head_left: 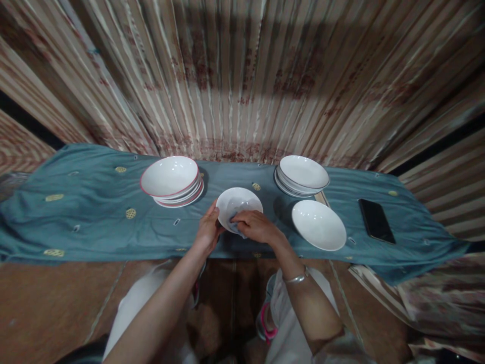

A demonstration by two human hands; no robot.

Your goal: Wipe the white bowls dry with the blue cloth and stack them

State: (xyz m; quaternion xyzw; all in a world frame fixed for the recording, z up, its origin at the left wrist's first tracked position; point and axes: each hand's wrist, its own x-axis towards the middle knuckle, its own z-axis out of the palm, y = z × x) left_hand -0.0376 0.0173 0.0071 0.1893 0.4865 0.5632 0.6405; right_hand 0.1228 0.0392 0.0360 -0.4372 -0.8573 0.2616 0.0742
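A small white bowl (239, 196) is tilted toward me near the front edge of the cloth-covered table. My left hand (209, 222) grips the bowl's left rim, with the thumb at the edge and the fingers behind it. Inside the bowl, my right hand (257, 225) presses a bluish-grey cloth (238, 230) against the lower inner wall. Most of the cloth is hidden under the fingers. Just to the right lies a wider white bowl (319, 225), apart from both hands.
Red-rimmed bowls and plates (172, 181) are stacked at the left. A dark-rimmed stack (302, 174) stands at the back right. Farther right lies a black phone (376, 221). The teal tablecloth (98, 212) is wrinkled, and a pleated curtain (235, 91) hangs behind the table.
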